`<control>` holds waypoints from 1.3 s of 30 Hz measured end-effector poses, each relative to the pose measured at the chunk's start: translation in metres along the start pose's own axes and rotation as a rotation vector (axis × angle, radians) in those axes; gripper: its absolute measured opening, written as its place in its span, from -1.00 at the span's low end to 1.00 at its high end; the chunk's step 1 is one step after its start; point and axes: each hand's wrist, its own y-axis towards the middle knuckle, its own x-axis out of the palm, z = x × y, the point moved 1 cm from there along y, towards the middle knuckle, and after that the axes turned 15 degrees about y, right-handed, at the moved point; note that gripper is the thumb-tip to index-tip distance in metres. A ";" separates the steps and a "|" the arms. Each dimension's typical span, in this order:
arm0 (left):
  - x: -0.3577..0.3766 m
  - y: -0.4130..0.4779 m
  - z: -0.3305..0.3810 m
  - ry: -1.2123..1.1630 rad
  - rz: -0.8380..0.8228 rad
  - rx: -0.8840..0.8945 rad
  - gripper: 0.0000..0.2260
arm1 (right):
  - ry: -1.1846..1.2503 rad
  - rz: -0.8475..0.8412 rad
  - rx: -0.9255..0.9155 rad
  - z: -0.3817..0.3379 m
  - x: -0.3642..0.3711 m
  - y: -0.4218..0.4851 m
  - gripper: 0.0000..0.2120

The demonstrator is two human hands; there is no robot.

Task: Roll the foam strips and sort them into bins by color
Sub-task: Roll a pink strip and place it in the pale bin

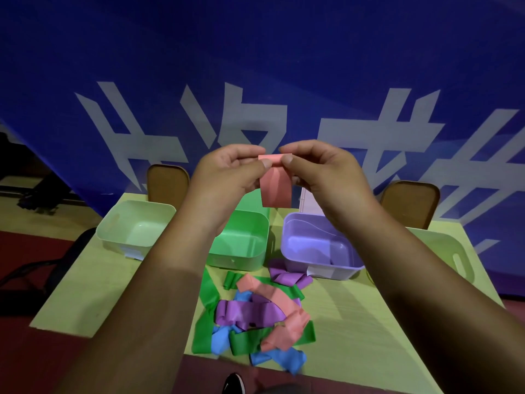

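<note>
- The left hand [224, 174] and right hand [324, 172] each pinch the top edge of a pink foam strip [276, 191] between thumb and forefinger, raised above the worktop [355, 322].
- The strip's top edge curls over into a small fold. The rest hangs smooth and flat.
- A loose heap of strips [255, 314] lies on the pale yellow worktop: soft green, purple, pink and blue bands, some curled.
- Behind the heap stand glossy plastic bins with rounded corners: a mint bin [113, 240], a green bin [235, 260] and a lilac bin [349, 273].
</note>
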 end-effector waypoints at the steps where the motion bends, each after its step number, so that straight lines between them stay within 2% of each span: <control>1: 0.000 -0.001 0.000 -0.014 -0.007 -0.005 -0.80 | -0.005 -0.004 -0.005 -0.001 -0.001 -0.001 -0.85; 6: 0.000 -0.003 -0.001 0.045 0.016 -0.002 -0.83 | 0.027 -0.022 -0.006 -0.001 0.000 -0.004 -0.82; 11: -0.001 -0.004 0.003 0.058 0.042 0.026 -0.79 | 0.131 -0.005 0.054 0.004 0.005 -0.004 -0.85; 17: -0.001 -0.006 0.001 -0.004 0.031 0.003 -0.79 | 0.084 0.018 0.029 0.004 0.002 -0.003 -0.88; 24: 0.000 -0.009 0.000 0.008 0.019 -0.011 -0.84 | 0.062 -0.024 0.008 0.005 0.000 -0.004 -0.79; 29: -0.002 -0.007 -0.001 0.028 0.054 0.005 -0.81 | 0.189 -0.017 0.086 0.006 0.007 -0.004 -0.85; 34: -0.002 -0.007 -0.002 0.012 0.057 0.014 -0.77 | 0.125 -0.003 0.067 0.008 0.007 -0.003 -0.88; 39: -0.003 -0.010 -0.002 -0.018 0.004 -0.013 -0.83 | 0.098 -0.007 0.044 0.007 0.006 -0.002 -0.87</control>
